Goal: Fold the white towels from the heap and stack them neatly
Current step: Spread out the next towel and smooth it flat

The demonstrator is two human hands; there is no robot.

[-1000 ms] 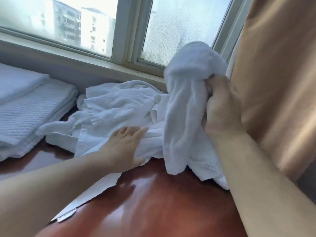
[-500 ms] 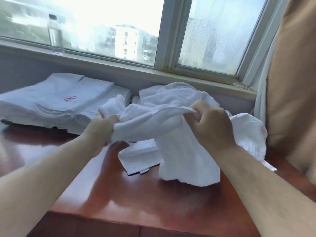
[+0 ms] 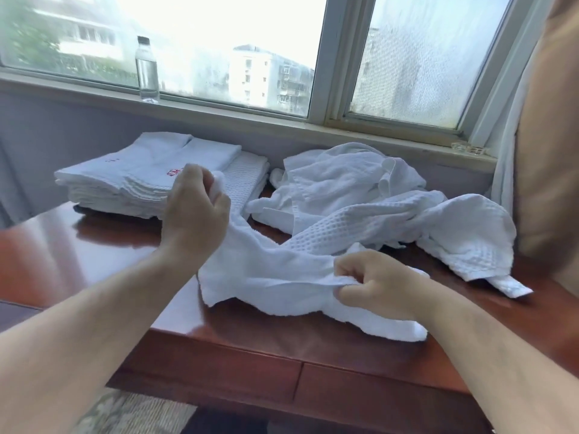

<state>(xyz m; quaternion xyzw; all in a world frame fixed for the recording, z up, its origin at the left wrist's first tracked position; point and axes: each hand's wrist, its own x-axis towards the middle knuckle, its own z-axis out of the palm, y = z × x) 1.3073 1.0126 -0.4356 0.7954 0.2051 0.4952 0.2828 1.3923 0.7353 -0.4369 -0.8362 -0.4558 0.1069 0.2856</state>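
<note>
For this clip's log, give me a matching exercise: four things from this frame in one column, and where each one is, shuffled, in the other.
Things
1. water bottle
2. folded stack
3. loose heap
4. single towel

Places
A. gripped by the left hand and the right hand
B. left end of the table
C. on the window sill
D. right part of the table

Pairs: 1-C, 2-B, 3-D, 4-A

Your towel [image 3: 266,277]: plain white. The heap [image 3: 344,183], far right: white, partly waffle-checked. The stack [image 3: 125,180], far left: white, red mark on top. The table [image 3: 94,245]: reddish-brown. The curtain [image 3: 551,151]: tan.
</note>
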